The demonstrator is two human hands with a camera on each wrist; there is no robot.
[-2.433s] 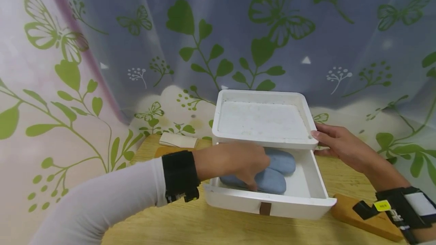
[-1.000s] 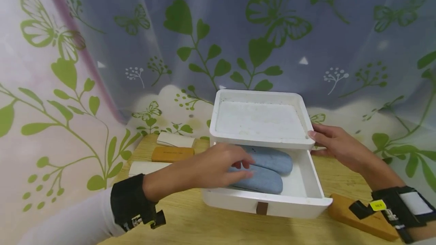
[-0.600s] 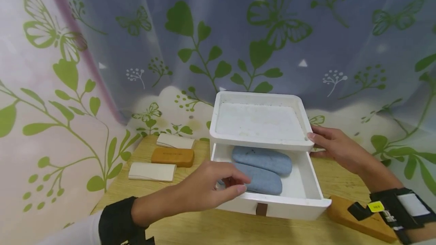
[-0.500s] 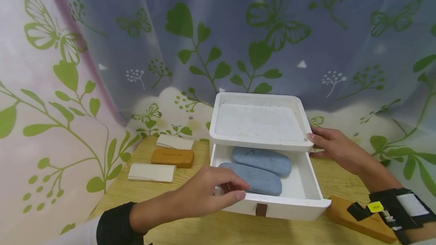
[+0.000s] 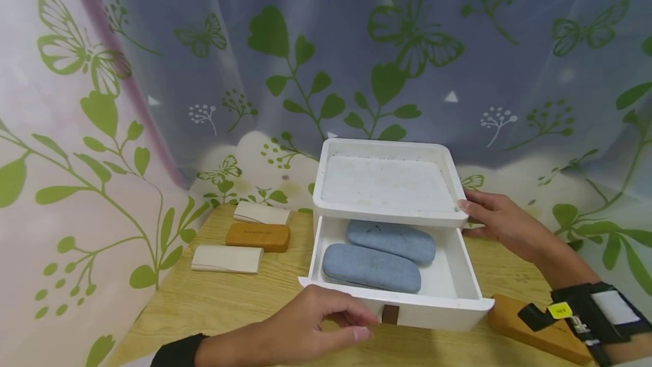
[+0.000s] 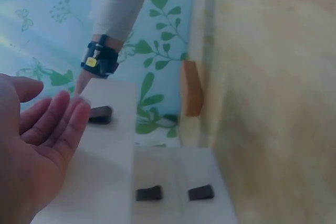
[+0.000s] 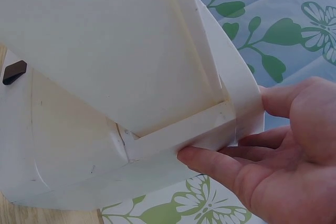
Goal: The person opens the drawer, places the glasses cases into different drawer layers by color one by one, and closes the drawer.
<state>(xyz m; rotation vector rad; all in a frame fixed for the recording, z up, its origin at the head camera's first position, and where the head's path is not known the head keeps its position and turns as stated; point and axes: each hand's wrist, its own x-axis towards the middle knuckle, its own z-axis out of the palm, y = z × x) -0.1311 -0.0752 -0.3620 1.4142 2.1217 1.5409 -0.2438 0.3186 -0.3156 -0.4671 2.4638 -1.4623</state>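
A small white drawer unit stands on the wooden table, its top drawer pulled out. Inside lie two blue glasses cases, side by side. My left hand is at the drawer's front, beside the brown pull tab; its fingers are loosely bent and hold nothing. In the left wrist view the fingertips come close to that tab; contact is unclear. My right hand grips the unit's right side, thumb and fingers around its corner in the right wrist view.
To the left on the table lie two cream cases with an orange-brown case between them. Another orange-brown case lies right of the drawer. Behind hangs a curtain with leaves and butterflies.
My left hand has left the blue glasses cases, drawn back out of the drawer and come down to its front by the tab. The right hand has stayed on the unit's side.
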